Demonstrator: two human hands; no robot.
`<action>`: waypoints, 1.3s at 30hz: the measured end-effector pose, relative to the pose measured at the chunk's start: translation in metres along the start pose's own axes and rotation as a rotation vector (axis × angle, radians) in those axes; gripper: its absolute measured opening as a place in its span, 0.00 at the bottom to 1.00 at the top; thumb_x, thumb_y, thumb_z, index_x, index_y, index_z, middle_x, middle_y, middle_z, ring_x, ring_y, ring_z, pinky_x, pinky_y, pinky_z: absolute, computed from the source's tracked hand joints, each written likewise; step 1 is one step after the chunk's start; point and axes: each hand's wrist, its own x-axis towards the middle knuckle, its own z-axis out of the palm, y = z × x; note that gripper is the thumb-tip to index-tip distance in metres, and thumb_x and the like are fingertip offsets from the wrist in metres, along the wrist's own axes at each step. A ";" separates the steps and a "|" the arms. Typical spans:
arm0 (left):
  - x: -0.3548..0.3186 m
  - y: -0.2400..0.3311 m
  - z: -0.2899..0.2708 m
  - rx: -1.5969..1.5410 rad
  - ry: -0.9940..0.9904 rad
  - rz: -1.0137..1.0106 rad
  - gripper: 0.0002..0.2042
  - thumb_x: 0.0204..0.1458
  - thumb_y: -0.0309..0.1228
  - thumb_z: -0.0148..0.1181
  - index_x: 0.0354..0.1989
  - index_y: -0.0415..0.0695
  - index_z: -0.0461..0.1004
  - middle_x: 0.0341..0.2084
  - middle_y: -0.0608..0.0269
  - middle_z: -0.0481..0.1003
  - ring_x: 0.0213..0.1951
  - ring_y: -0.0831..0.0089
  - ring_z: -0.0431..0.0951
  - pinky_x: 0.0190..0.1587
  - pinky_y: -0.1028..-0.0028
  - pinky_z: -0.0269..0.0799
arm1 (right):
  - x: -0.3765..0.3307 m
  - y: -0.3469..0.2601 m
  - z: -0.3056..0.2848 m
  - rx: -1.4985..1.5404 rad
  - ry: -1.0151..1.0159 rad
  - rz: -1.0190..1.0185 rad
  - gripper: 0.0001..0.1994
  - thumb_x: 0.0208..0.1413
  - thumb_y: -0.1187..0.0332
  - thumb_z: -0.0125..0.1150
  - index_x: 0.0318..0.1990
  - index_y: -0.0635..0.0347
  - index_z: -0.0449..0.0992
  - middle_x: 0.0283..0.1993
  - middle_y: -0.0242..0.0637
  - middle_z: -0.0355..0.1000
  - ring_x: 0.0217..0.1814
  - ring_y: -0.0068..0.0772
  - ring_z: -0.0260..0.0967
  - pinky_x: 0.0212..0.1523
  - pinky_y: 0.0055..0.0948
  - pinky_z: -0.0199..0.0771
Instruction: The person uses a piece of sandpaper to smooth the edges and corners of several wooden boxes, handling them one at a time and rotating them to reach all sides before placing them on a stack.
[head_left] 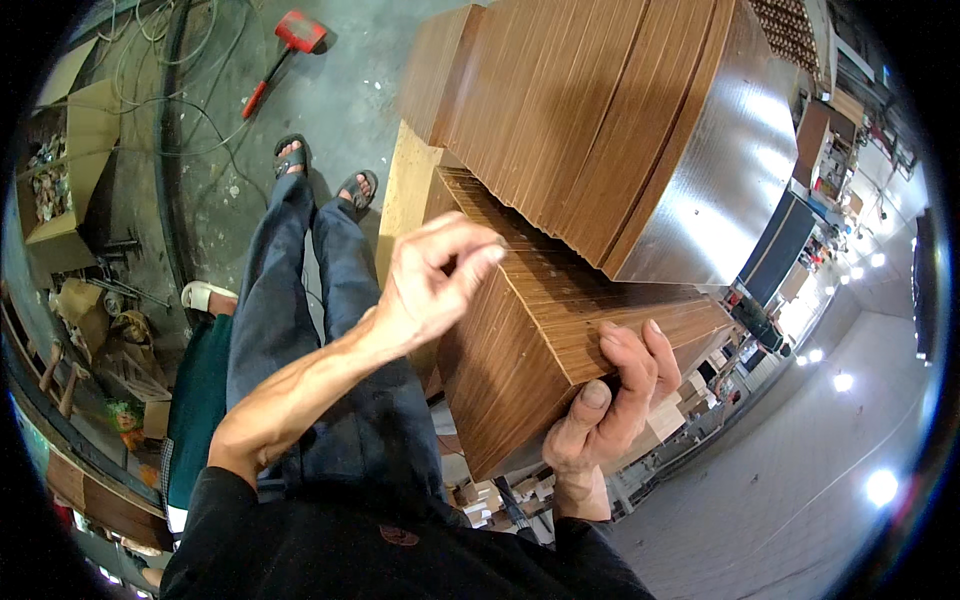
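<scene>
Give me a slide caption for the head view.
Left hand and right hand at stacked wood-grain panels, red mallet on the floor.

Stained grey floor (355, 100); bright lamps (881, 487), seemingly on a pale ceiling (780, 490).

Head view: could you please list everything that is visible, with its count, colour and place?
Far panel stack: one large, brown wood-grain, upper centre
Near panel stack: one, brown wood-grain, centre
Pale board: one, yellowish, left of the stacks
Mallet: one, red and black, floor, upper left
Cables: several, dark and pale, floor, upper left
Open carton: one, tan, far left
Another person's sandal: one visible, white, left
Lamps: several, white, right
Small background items: uncountable, mixed colours, picture edges
Wearer's sandals: two, black, upper left
Trousers: one pair, dark blue, left of centre
Shirt: one, black, bottom
Hands: two, bare; left over the near stack's left edge, right at its near corner
</scene>
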 end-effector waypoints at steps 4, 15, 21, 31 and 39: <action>-0.006 0.017 0.007 -0.040 0.010 0.070 0.07 0.55 0.28 0.65 0.34 0.36 0.79 0.26 0.59 0.77 0.28 0.73 0.76 0.31 0.73 0.71 | -0.002 0.001 0.002 0.009 0.020 0.021 0.16 0.69 0.61 0.44 0.49 0.65 0.71 0.47 0.46 0.76 0.62 0.52 0.62 0.65 0.46 0.54; 0.039 0.010 -0.021 -0.068 -0.377 -0.163 0.05 0.53 0.25 0.65 0.34 0.35 0.80 0.28 0.57 0.79 0.33 0.68 0.79 0.38 0.68 0.74 | -0.002 -0.004 -0.003 -0.032 -0.046 0.062 0.15 0.68 0.60 0.45 0.47 0.64 0.71 0.47 0.46 0.76 0.63 0.52 0.59 0.66 0.46 0.54; 0.054 -0.034 -0.025 0.120 -0.330 -0.236 0.06 0.53 0.25 0.62 0.32 0.33 0.80 0.29 0.52 0.80 0.34 0.65 0.81 0.39 0.67 0.75 | -0.003 -0.003 -0.003 -0.068 -0.051 0.075 0.16 0.68 0.58 0.43 0.46 0.63 0.70 0.45 0.47 0.77 0.62 0.51 0.60 0.65 0.48 0.54; 0.017 -0.024 0.004 -0.247 -0.061 0.309 0.04 0.54 0.25 0.63 0.34 0.38 0.79 0.25 0.59 0.75 0.28 0.67 0.76 0.28 0.70 0.72 | -0.008 -0.010 0.001 -0.088 -0.033 0.173 0.22 0.71 0.50 0.37 0.47 0.61 0.68 0.48 0.46 0.73 0.69 0.50 0.54 0.69 0.54 0.49; 0.039 -0.135 -0.010 -0.058 0.114 -0.224 0.06 0.56 0.28 0.65 0.35 0.36 0.80 0.29 0.59 0.79 0.31 0.73 0.78 0.35 0.71 0.74 | -0.007 -0.018 -0.002 -0.205 -0.015 0.177 0.23 0.71 0.50 0.36 0.46 0.64 0.67 0.46 0.45 0.73 0.67 0.50 0.56 0.69 0.54 0.50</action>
